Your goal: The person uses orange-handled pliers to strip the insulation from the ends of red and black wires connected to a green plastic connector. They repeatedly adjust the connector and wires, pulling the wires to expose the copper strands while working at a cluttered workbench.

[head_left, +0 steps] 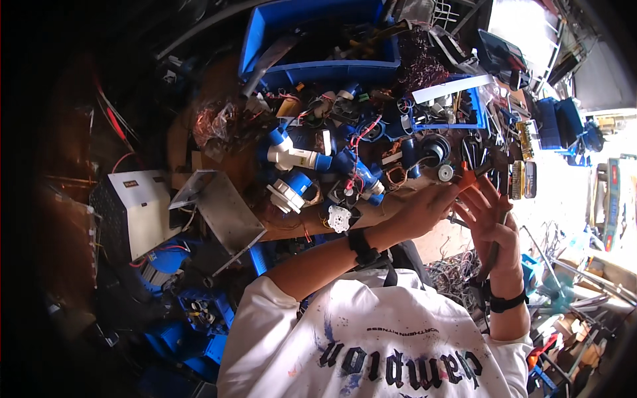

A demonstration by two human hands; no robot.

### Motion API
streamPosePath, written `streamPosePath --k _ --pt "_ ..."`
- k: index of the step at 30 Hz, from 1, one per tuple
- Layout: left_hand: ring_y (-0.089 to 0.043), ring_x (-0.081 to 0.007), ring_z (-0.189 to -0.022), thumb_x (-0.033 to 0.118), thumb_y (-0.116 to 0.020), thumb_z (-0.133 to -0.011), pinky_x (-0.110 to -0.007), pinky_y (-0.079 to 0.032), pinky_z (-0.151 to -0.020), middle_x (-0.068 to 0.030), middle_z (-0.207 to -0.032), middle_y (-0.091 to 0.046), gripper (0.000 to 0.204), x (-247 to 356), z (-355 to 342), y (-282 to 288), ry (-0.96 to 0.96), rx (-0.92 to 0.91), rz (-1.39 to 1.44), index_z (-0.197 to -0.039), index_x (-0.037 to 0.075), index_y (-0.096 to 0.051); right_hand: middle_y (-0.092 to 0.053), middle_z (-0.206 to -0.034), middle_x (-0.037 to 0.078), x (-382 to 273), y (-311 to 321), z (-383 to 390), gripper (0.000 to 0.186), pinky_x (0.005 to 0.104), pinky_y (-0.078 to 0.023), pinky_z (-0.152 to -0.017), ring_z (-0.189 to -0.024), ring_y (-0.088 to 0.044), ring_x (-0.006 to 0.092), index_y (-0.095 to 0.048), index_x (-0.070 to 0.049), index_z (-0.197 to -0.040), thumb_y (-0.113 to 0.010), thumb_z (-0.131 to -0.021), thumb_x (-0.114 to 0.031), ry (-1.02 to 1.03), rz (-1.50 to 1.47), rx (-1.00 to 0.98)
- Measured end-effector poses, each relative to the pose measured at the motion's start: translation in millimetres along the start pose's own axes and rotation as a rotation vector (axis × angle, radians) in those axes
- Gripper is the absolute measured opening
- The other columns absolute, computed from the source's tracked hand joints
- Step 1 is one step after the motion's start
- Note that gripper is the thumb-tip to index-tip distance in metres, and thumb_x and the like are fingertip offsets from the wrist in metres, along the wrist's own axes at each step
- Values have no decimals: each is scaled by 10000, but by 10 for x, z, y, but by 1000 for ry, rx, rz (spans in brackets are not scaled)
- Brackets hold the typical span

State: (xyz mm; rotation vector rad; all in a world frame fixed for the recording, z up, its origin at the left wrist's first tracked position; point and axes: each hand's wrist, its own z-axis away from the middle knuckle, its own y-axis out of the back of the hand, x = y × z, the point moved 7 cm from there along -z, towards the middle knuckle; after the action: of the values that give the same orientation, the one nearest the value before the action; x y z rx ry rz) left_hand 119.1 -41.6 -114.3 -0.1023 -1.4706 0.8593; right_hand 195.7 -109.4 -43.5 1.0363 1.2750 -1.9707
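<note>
My left hand [432, 207] reaches in from the left with its fingers closed on an orange-handled tool [467, 178]; the tool's exact kind is unclear. Close beside it, my right hand [496, 225] has several fingers stretched toward the left fingertips. A long dark tool [492, 257] seems to run across the right palm, partly hidden by the thumb. Just beyond the left hand stand a small pale round part [445, 173] and a dark cylindrical part [435, 147]. Yellow-edged bit cases [523, 179] lie beyond the right hand.
Blue-and-white industrial plugs [292, 158] and wired parts crowd the bench to the left. A big blue bin [318, 71] stands at the back, a smaller blue tray [484, 109] right of it. A metal bracket [229, 211] and white box [142, 205] sit far left; loose wires [458, 278] lie below.
</note>
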Motion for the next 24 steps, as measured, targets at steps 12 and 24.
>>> streamPosePath --k 12,24 --pt "-592 -177 -577 361 -633 -892 -321 -466 -529 -39 -621 -585 313 24 -939 924 -226 347 -889 -840 55 -594 -361 -1458 211 -381 477 7 845 496 -303 -1096 -1350 -367 347 -297 34 -1431 -471 -606 -16 71 10 157" --pt "-597 -303 -990 133 -487 -891 -416 -519 -792 -132 -1018 -614 150 -655 -1717 2265 2 609 -1932 -937 65 -613 -382 -1442 195 -426 727 234 837 521 -337 -1076 -1336 -384 352 -299 16 -1434 -472 -616 8 35 -64 180"
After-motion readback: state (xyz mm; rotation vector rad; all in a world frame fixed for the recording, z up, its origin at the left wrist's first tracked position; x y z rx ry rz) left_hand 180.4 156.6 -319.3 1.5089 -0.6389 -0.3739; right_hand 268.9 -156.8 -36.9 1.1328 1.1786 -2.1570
